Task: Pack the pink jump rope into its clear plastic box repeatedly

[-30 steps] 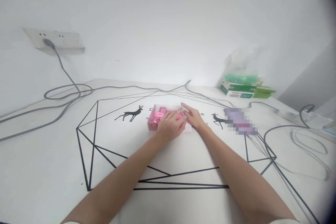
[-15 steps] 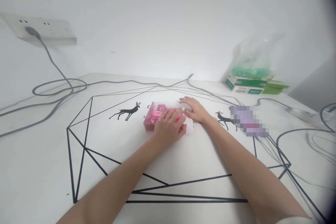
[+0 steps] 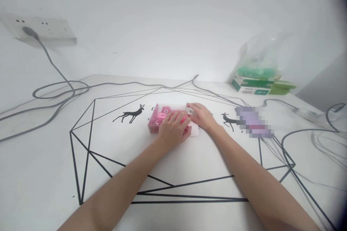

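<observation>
A clear plastic box (image 3: pixel 154 125) with pink items (image 3: pixel 162 116) inside lies on the white table mat in front of me. Across its top and near side my left hand (image 3: pixel 173 126) is closed, fingers bent over the pink items. At the box's right end, the thumb and fingers of my right hand (image 3: pixel 200 114) pinch a small upright end flap (image 3: pixel 190 109). Another pale flap (image 3: pixel 194 130) sticks out flat to the right, below that hand. What exactly the pink items are is hard to tell, and my left fingers cover part of them.
The mat (image 3: pixel 114 166) carries black lines and deer prints. To the right is a blurred purple object (image 3: pixel 255 122), with grey cables (image 3: pixel 287 133) beside it. Green and white boxes (image 3: pixel 253 83) under a clear bag (image 3: pixel 257 56) stand at the back. A wall socket (image 3: pixel 54 30) is at left.
My right hand has come down and closed on the end flap of the box; before, its fingers were spread. My left hand stays on the box. The view has shifted slightly.
</observation>
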`<state>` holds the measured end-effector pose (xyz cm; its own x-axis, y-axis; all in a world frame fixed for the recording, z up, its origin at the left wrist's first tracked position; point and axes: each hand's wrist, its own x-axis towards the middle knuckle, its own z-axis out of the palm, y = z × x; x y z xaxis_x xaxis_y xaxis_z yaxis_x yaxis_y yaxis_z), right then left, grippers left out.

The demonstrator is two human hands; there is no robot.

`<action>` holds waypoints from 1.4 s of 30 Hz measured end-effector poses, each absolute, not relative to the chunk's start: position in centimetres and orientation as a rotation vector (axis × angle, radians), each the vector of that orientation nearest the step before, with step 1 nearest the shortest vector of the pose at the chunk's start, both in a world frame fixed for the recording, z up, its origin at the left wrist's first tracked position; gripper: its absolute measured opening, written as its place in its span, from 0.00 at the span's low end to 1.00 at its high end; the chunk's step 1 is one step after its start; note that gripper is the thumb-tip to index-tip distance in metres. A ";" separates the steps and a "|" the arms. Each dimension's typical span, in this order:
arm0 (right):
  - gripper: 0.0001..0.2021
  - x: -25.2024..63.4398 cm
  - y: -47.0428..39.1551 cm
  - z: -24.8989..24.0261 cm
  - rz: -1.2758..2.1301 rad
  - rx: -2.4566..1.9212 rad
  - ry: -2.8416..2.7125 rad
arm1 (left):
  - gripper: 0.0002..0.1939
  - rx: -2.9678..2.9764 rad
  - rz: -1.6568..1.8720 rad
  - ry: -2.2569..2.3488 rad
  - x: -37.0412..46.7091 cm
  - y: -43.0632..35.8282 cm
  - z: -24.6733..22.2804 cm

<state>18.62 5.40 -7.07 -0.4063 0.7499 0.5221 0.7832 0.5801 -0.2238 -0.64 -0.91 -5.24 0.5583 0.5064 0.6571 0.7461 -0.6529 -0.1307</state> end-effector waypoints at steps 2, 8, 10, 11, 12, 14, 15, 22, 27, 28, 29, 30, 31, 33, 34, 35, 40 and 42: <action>0.26 18.4 4.6 -7.0 -0.055 -1.238 -2.232 | 0.13 -2.398 -0.818 -1.012 -0.7 -1.0 -5.2; 0.25 18.0 2.0 -7.0 0.025 -1.294 -2.209 | 0.16 -2.361 -0.878 -0.986 -0.7 -1.1 -5.2; 0.25 18.1 1.4 -7.0 0.081 -1.305 -2.173 | 0.17 -2.353 -0.904 -0.974 -0.6 -1.1 -5.3; 0.24 18.1 1.1 -7.1 0.107 -1.307 -2.160 | 0.18 -2.347 -0.917 -0.971 -0.6 -1.1 -5.3; 0.24 18.2 1.0 -7.1 0.128 -1.303 -2.155 | 0.19 -2.341 -0.928 -0.971 -0.6 -1.1 -5.4; 0.24 18.2 0.8 -7.2 0.158 -1.274 -2.178 | 0.21 -2.329 -0.945 -0.979 -0.6 -1.0 -5.5; 0.24 18.3 0.8 -7.3 0.170 -1.254 -2.195 | 0.21 -2.325 -0.950 -0.985 -0.5 -1.0 -5.5; 0.27 18.6 0.9 -7.2 0.271 -1.167 -2.227 | 0.21 -2.346 -0.957 -0.991 -0.5 -0.9 -5.6; 0.25 18.7 1.0 -7.2 0.315 -1.169 -2.182 | 0.25 -2.361 -0.992 -0.980 -0.5 -1.0 -5.6; 0.25 18.8 1.1 -7.2 0.314 -1.178 -2.168 | 0.26 -2.371 -0.996 -0.978 -0.5 -1.0 -5.5; 0.25 18.8 1.1 -7.3 0.312 -1.187 -2.155 | 0.27 -2.379 -0.999 -0.981 -0.6 -1.0 -5.5; 0.25 18.8 1.1 -7.3 0.308 -1.196 -2.145 | 0.28 -2.384 -1.002 -0.985 -0.6 -1.0 -5.5; 0.25 18.7 1.1 -7.3 0.305 -1.207 -2.136 | 0.29 -2.387 -1.001 -0.988 -0.6 -1.0 -5.5; 0.24 18.7 1.1 -7.2 0.305 -1.228 -2.121 | 0.27 -2.395 -0.993 -0.981 -0.6 -1.0 -5.5; 0.23 18.8 1.1 -7.2 0.303 -1.238 -2.106 | 0.24 -2.404 -0.986 -0.972 -0.6 -1.0 -5.5; 0.23 18.8 1.1 -7.2 0.299 -1.252 -2.082 | 0.22 -2.416 -0.978 -0.963 -0.6 -1.0 -5.5; 0.20 19.3 1.5 -7.4 0.300 -1.322 -1.907 | 0.15 -2.472 -0.917 -0.941 -0.7 -0.8 -5.5; 0.19 19.3 1.5 -7.4 0.298 -1.342 -1.825 | 0.15 -2.483 -0.890 -0.920 -0.7 -0.8 -5.4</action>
<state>19.35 1.54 -7.39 -0.0836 0.8750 0.4769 0.6779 0.4007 -0.6163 -0.71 -0.76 -5.43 0.5928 0.4593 0.6616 0.6766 -0.7296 -0.0997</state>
